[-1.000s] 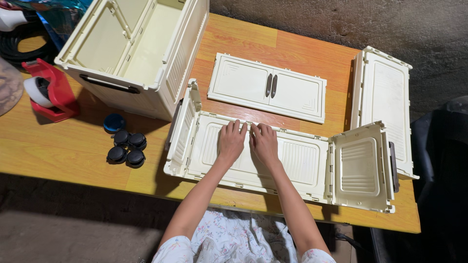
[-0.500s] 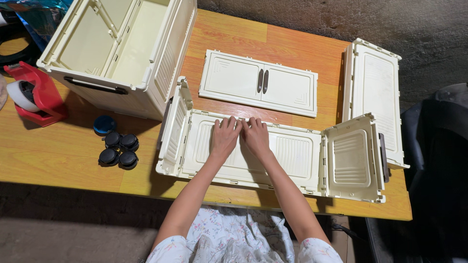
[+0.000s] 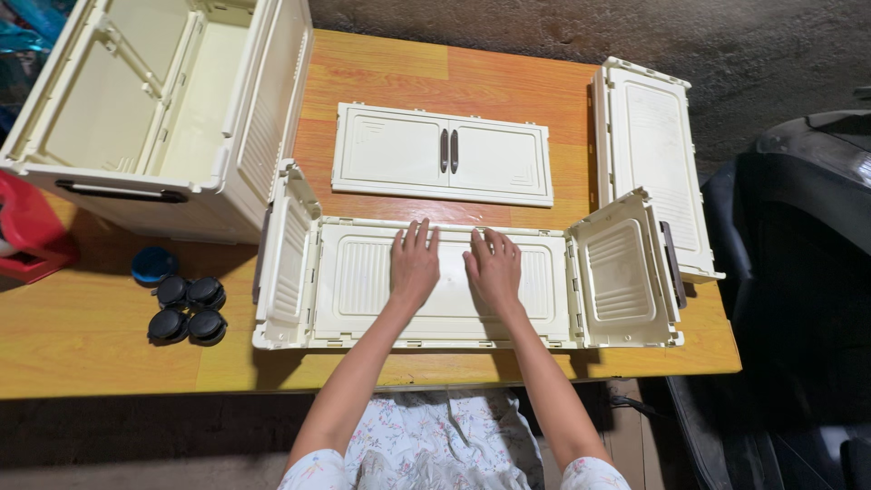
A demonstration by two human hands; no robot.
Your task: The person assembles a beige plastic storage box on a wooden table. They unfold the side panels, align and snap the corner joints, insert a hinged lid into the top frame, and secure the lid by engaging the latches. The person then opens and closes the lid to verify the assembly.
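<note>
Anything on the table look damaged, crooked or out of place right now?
Nothing looks damaged or spilled. Both hands, left and right, lie flat on the cream panel; its two end flaps stand tilted up. The assembled box overhangs the table edge at left.

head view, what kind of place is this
Probably a garage or home workshop corner. A worn orange wooden table stands on a rough grey concrete floor, cream plastic cabinet panels lie spread out, and both hands press flat on the long ribbed panel.
</note>
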